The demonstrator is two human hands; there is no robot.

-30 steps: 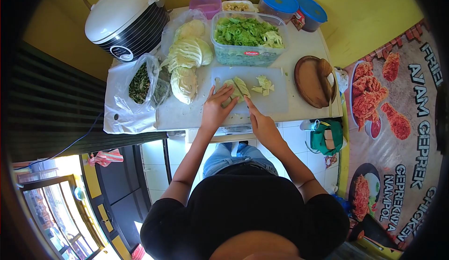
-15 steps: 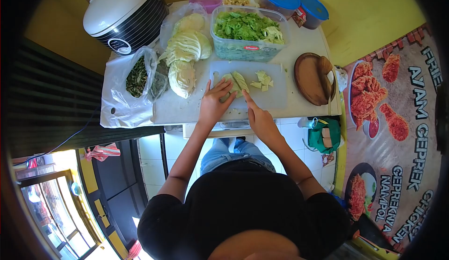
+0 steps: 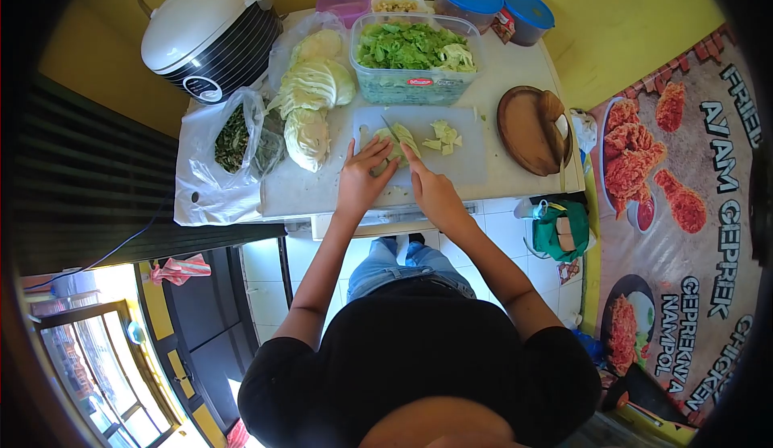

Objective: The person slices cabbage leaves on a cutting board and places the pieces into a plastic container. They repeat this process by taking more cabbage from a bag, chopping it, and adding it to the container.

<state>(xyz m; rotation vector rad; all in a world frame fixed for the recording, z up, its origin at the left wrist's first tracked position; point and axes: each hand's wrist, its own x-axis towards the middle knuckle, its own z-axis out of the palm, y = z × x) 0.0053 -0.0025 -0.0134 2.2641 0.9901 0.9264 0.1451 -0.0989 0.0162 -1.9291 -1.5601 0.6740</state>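
On the cutting board [image 3: 471,166], the left hand [image 3: 364,176] presses down a cabbage piece [image 3: 405,136]; the right hand's [image 3: 436,196] grip is closed round a knife [image 3: 390,128] — its blade against that piece. Beyond the board sits a tub of greens [image 3: 415,84]; left of it, cabbage heads [image 3: 307,136].

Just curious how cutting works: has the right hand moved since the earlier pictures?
Yes: the right hand has shifted forward and slightly left, judged against the cutting board.
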